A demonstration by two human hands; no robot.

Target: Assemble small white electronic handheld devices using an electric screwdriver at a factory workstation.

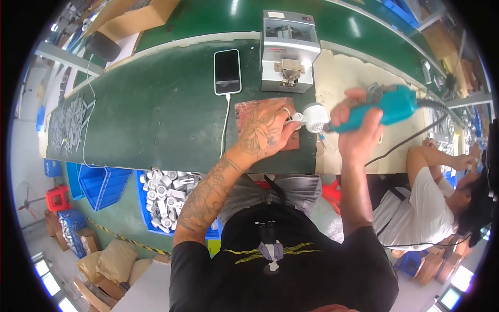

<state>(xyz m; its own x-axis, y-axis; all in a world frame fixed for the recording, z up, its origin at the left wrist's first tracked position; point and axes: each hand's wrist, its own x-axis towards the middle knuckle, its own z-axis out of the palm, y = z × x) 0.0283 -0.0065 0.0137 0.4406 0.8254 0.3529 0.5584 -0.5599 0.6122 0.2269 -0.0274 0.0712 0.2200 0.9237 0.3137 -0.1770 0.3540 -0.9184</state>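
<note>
My left hand point(264, 129) is closed on a white plastic appliance point(315, 115) with a round head and a narrow handle, over a worn reddish mat point(244, 111). The fingers pinch the handle and hide part of it. In my right hand point(357, 136) is a teal electric screwdriver point(397, 105), its dark tip pointing left at the appliance's round head. Whether the tip touches it I cannot tell. Just beyond the mat stands a silver screw feeder point(288, 52).
A phone point(227, 73) lies on the green table, with a white cable running toward me. Loose grey parts point(69, 125) are heaped at the far left. Below the table edge sits a blue bin point(150, 226) of similar white appliances. A co-worker point(426, 213) sits at my right; the screwdriver's black cable point(410, 140) hangs nearby.
</note>
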